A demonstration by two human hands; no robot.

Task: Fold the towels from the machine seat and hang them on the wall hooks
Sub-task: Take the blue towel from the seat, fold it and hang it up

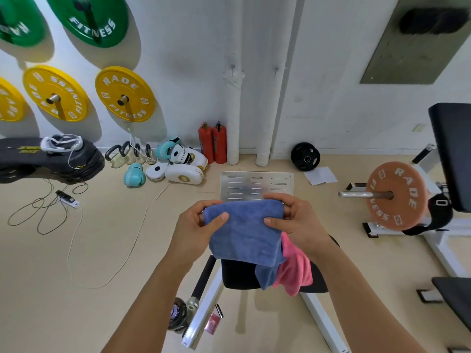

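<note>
A blue towel [244, 233] hangs folded over between my hands, held up above the black machine seat [239, 275]. My left hand [201, 221] pinches its top left corner, and my right hand [293, 217] pinches the top right corner. One lower flap of the blue towel droops down over the seat. A pink towel [295, 268] lies crumpled on the seat, partly hidden behind the blue one. Two small wall hooks [232, 67] [276, 70] sit on the white wall straight ahead, both bare.
A metal footplate [257, 184] stands beyond the seat. Two red fire extinguishers [212, 143] and white pipes stand by the wall. Boxing gloves and pads [175, 164] lie left, with cables on the floor. A plate-loaded machine [397, 194] is at the right.
</note>
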